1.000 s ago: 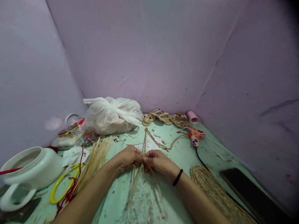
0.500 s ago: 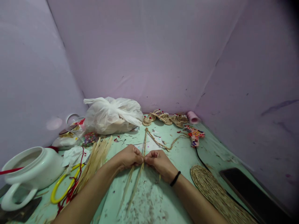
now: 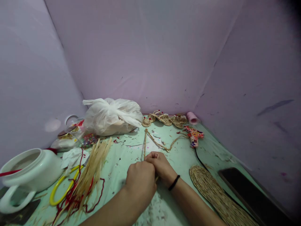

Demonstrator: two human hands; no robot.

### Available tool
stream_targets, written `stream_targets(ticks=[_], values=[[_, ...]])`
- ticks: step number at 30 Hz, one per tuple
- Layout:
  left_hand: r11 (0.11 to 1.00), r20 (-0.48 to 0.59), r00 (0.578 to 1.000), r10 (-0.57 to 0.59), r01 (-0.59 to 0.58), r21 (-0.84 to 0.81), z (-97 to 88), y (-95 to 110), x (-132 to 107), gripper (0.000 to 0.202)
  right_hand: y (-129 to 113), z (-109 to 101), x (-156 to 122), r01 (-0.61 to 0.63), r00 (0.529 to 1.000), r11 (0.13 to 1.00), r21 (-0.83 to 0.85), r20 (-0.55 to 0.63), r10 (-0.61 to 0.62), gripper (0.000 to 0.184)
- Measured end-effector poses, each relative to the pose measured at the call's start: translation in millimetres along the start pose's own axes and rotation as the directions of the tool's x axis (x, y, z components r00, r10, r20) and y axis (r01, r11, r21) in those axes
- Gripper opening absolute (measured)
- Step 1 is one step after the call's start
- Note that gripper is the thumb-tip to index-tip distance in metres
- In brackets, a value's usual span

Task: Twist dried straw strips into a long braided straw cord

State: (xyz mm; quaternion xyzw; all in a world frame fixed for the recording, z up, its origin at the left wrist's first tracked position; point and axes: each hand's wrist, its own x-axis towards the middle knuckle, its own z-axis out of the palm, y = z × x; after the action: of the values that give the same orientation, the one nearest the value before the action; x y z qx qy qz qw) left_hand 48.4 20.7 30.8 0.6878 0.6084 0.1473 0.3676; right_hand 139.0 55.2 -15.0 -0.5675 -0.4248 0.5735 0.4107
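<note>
A thin straw braid [image 3: 145, 143] runs along the tabletop to my hands, bends back at its far end and trails right. My right hand [image 3: 160, 164], with a black band at the wrist, is closed in a pinch on the near end of this braid. My left hand [image 3: 141, 177] is closed and turned back upward, pressed against the right fingers. It covers the loose straw strands below the braid, and its fingertips are hidden. A bit of pale strand shows under the right palm.
Left lie straw strips [image 3: 97, 163], red yarn [image 3: 102, 191], yellow-handled scissors [image 3: 53, 193] and a white pot [image 3: 50, 166]. Behind are a plastic bag [image 3: 113, 117], small woven slippers [image 3: 164, 119] and pink thread [image 3: 192, 118]. Right are a patterned glue gun [image 3: 194, 135], woven sole [image 3: 211, 191] and phone [image 3: 246, 191].
My left hand has moved right and nearer, rolling over so its back faces up against the right hand. The loose strand tails are now covered. The right hand stays at the braid.
</note>
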Motion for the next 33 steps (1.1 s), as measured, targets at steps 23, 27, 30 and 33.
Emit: stream_targets(ticks=[23, 27, 30, 33], values=[[0.891, 0.168, 0.97, -0.174, 0.228, -0.393, -18.9, -27.0, 43.0, 0.014, -2.7, -20.6, 0.6, 0.212, 0.977, 0.816, -0.538, 0.123, -0.172, 0.009], [0.878, 0.163, 0.959, -0.232, 0.279, -0.389, -16.2, -24.5, 41.8, 0.017, -15.9, -14.8, -13.2, 0.147, 0.986, 0.68, -0.719, 0.053, -0.157, 0.013], [0.852, 0.184, 0.954, -0.239, 0.296, -0.432, -16.9, -26.0, 41.1, 0.017, -23.2, -3.6, -28.3, 0.19, 0.973, 0.586, -0.788, 0.069, -0.222, 0.014], [0.836, 0.214, 0.964, -0.158, 0.246, -0.491, -20.5, -28.9, 41.1, 0.014, -25.5, 1.8, -37.8, 0.246, 0.951, 0.518, -0.819, 0.1, -0.293, 0.017]])
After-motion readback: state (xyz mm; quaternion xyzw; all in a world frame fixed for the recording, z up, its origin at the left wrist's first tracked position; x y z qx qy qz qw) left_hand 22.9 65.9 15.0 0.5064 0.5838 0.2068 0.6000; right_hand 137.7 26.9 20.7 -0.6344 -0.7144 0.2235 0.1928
